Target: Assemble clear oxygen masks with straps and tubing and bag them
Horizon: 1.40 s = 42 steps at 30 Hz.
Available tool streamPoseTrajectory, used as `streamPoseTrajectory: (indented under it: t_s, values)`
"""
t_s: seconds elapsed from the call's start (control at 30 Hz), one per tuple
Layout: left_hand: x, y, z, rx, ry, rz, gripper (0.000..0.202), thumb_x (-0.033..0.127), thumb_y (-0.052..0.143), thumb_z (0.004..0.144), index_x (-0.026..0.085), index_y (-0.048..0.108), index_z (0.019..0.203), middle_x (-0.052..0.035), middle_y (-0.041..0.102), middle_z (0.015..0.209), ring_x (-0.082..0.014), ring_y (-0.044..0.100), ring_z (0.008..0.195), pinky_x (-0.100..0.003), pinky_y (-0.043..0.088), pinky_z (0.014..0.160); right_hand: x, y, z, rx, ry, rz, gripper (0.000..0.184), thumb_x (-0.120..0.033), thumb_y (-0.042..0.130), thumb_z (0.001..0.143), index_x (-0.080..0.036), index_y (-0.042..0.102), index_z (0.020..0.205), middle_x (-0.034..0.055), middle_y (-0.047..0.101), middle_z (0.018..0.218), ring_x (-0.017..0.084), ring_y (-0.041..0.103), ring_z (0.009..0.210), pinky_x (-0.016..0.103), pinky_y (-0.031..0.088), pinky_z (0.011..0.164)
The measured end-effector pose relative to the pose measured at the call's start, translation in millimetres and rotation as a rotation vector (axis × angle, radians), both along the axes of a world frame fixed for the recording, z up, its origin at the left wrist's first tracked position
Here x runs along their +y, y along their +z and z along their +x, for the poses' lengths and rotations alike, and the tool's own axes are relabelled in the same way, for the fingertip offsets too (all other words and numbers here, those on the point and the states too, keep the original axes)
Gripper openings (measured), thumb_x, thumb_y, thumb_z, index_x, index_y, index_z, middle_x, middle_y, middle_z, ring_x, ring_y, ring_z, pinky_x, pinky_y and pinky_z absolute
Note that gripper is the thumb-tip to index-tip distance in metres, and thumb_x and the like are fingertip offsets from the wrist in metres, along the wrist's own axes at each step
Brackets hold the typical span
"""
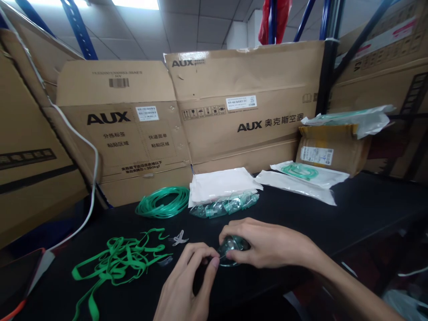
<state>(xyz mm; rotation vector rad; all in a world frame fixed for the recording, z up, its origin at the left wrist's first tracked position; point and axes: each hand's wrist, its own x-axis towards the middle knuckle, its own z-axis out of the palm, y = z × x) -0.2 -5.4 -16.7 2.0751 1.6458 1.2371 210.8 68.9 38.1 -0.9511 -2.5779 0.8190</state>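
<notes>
Head view: clear mask [231, 244] near the desk's [364, 203] front edge, between the hands, held in the right hand's [267, 240] grip, which curls over it from the right, thumb on the near side. Left hand [183, 278] lies opposite, thumb and forefinger drawn narrow at the mask's left rim; cannot tell whether they pinch anything. Right is the nearer hand, and its fingers cover too much to judge the mask's long axis fairly.

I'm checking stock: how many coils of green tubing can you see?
2: the loose coil left of the white packets, and the packaged coil farther right. Others may be hidden.
</notes>
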Motion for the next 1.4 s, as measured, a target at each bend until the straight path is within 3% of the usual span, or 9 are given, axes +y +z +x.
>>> streamPoseTrajectory:
  t_s: [0.17, 0.4, 0.9, 1.13, 1.4]
  values:
    - [1.0, -1.1, 2.0, -0.015, 0.016, -0.006, 0.015, 0.037, 0.058, 0.099, 0.031, 0.071, 0.094, -0.0001, 0.071, 0.099, -0.0205, 0.069, 0.089, -0.026, 0.053, 0.079, 0.5, -2.3, -1.8, 0.007, -0.021, -0.006, 0.029, -0.036, 0.063, 0.095, -0.030, 0.068, 0.123, 0.0061, 0.070, 0.121, 0.027, 0.062, 0.121, 0.038, 0.047, 0.098]
    - [1.3, 1.7, -0.2, -0.031, -0.046, -0.009, 0.025, 0.041, 0.051, 0.102, 0.028, 0.069, 0.089, -0.0036, 0.069, 0.100, -0.0222, 0.067, 0.092, -0.027, 0.053, 0.083, -0.2, 2.8, 2.3, 0.007, 0.017, -0.037, 0.033, -0.043, 0.062, 0.099, -0.030, 0.069, 0.129, 0.0045, 0.072, 0.128, 0.028, 0.061, 0.124, 0.037, 0.046, 0.101]
    - [-2.6, 4.5, 3.1, -0.008, -0.050, 0.025, 0.017, 0.032, 0.057, 0.097, 0.028, 0.069, 0.085, -0.0014, 0.066, 0.099, -0.0212, 0.065, 0.092, -0.028, 0.050, 0.083, -1.8, 5.1, 3.4, -0.018, 0.002, -0.047, 0.040, -0.049, 0.063, 0.097, -0.031, 0.069, 0.133, 0.0067, 0.071, 0.132, 0.030, 0.060, 0.128, 0.042, 0.047, 0.104]
    - [2.5, -3.9, 2.5, -0.034, 0.091, 0.062, 0.015, 0.041, 0.062, 0.094, 0.030, 0.072, 0.098, 0.0002, 0.067, 0.095, -0.0196, 0.064, 0.076, -0.029, 0.052, 0.072, -2.9, 8.0, 2.0, -0.019, -0.013, -0.061, 0.039, -0.047, 0.065, 0.096, -0.031, 0.071, 0.130, 0.0073, 0.073, 0.127, 0.030, 0.063, 0.122, 0.040, 0.049, 0.098]
    - [1.2, 1.5, 5.6, -0.096, 0.297, -0.003, 0.038, 0.064, 0.065, 0.088, 0.028, 0.072, 0.077, 0.0047, 0.065, 0.059, -0.0180, 0.061, 0.054, -0.025, 0.048, 0.058, -4.5, 4.1, -4.2, 0.115, -0.084, -0.051, 0.031, -0.046, 0.072, 0.092, -0.032, 0.069, 0.120, 0.0026, 0.071, 0.115, 0.026, 0.063, 0.113, 0.035, 0.048, 0.093]
